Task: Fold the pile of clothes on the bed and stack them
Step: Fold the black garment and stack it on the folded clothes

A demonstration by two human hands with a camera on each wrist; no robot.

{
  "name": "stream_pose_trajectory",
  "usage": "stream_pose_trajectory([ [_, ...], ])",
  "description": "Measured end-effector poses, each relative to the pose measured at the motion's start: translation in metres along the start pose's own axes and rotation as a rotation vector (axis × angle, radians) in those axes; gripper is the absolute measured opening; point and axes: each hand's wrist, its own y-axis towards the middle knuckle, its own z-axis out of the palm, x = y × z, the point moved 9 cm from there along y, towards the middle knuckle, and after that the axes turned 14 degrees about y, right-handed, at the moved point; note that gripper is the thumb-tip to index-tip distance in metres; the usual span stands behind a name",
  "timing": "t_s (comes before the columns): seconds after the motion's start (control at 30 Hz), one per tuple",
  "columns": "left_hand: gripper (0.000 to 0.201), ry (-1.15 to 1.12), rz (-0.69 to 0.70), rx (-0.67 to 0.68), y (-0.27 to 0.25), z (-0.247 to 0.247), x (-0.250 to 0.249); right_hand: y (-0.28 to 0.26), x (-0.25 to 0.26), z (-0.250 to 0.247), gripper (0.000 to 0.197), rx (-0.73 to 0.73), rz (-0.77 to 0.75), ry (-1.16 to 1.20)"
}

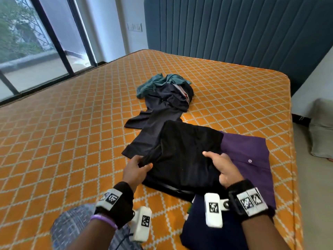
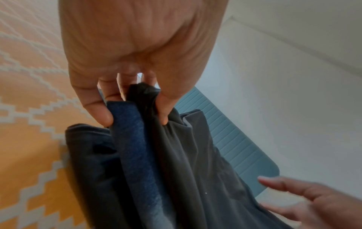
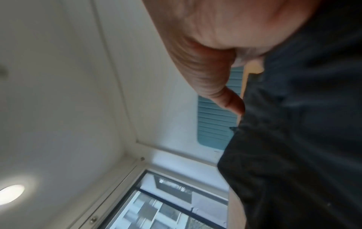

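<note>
We pinch the folded black garment (image 1: 183, 159) at its near corners, left hand (image 1: 136, 169) and right hand (image 1: 222, 167), over the purple shirt (image 1: 252, 159) on the bed (image 1: 72, 141); we judge an uneven grip could spill the fold.

Soft daylight from window (image 1: 36, 42); wrist views blurred; edges distorted.

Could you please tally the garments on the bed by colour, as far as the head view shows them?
Black: 1, the folded garment held by the left hand and right hand
Purple: 1, the shirt
Navy or dark blue: 2, the unfolded garment and the folded piece
Teal: 1, the crumpled garment
Total: 5
</note>
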Motion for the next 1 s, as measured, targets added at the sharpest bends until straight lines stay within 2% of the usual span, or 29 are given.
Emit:
stream_pose_trajectory([
  [0.07,0.02,-0.004,0.024,-0.02,-0.001,-0.002,-0.006,-0.029,0.029,-0.002,0.081,-0.125,-0.288,-0.271],
  [0.1,0.021,-0.001,0.023,-0.013,-0.001,-0.001,-0.006,-0.051,0.041,0.007,0.087,-0.14,-0.428,-0.424],
  [0.13,0.022,0.001,0.012,0.001,0.0,0.001,-0.003,-0.074,0.043,0.025,0.087,-0.088,-0.523,-0.559],
  [0.17,0.023,-0.004,-0.006,0.022,0.001,0.003,0.002,-0.087,0.032,0.047,0.085,0.027,-0.55,-0.681],
  [0.23,0.026,-0.034,-0.063,0.047,0.004,0.004,0.014,-0.096,-0.019,0.084,0.082,0.276,-0.396,-0.932],
  [0.27,0.027,-0.058,-0.088,0.046,0.005,0.003,0.019,-0.093,-0.044,0.092,0.086,0.322,-0.317,-1.051],
  [0.33,0.025,-0.087,-0.126,0.036,0.004,-0.002,0.024,-0.082,-0.065,0.095,0.097,0.252,-0.264,-1.161],
  [0.43,0.031,-0.083,-0.165,0.018,0.001,-0.014,0.031,-0.076,-0.059,0.097,0.101,0.13,-0.24,-1.091],
  [0.5,0.028,-0.052,-0.179,-0.026,-0.004,-0.028,0.034,-0.082,-0.044,0.103,0.088,0.103,-0.291,-0.964],
  [0.57,0.019,-0.008,-0.151,-0.07,-0.011,-0.045,0.031,-0.099,-0.017,0.113,0.058,0.11,-0.52,-0.769],
  [0.63,0.011,0.041,-0.076,-0.113,-0.017,-0.064,0.02,-0.119,-0.008,0.135,0.028,0.2,-0.684,-0.639],
  [0.7,0.006,0.078,0.009,-0.179,-0.023,-0.085,0.009,-0.131,-0.023,0.173,0.019,0.377,-0.654,-0.662],
  [0.77,0.008,0.167,0.069,-0.259,-0.031,-0.108,0.001,-0.134,-0.053,0.218,0.02,0.571,-0.545,-0.805],
  [0.83,0.008,0.231,0.104,-0.318,-0.039,-0.131,-0.001,-0.128,-0.079,0.26,0.033,0.648,-0.479,-1.014],
  [1.0,0.005,0.266,0.126,-0.346,-0.048,-0.165,0.014,-0.07,-0.097,0.322,0.061,0.484,-0.303,-1.211],
])
